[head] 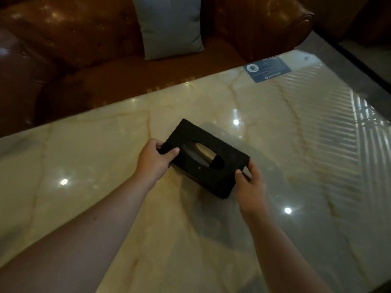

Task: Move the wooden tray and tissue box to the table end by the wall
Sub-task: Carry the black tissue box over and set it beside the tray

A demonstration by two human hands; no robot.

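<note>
Nearest to us, our two bare forearms reach out over the glossy cream marble tabletop [296,157], which mirrors small ceiling lights and a striped window pattern on its right side. Our left hand [154,159] clasps the left short end of the black tissue box [190,166], thumb pressed on the top face and fingers curled around the end. Our right hand [250,187] pinches the near right corner of the same box, thumb on top and fingers wrapped at the side. The box sits at about the middle of the tabletop, turned diagonally, its oval opening facing up with a pale sheet showing inside; we cannot tell whether its underside touches the marble or hangs just above it. Farther on, near the tabletop's far right corner, a blue printed card [268,69] lies flat. Beyond the far edge stands a brown leather sofa [74,39], with a pale grey cushion [171,26] propped upright against its back.
</note>
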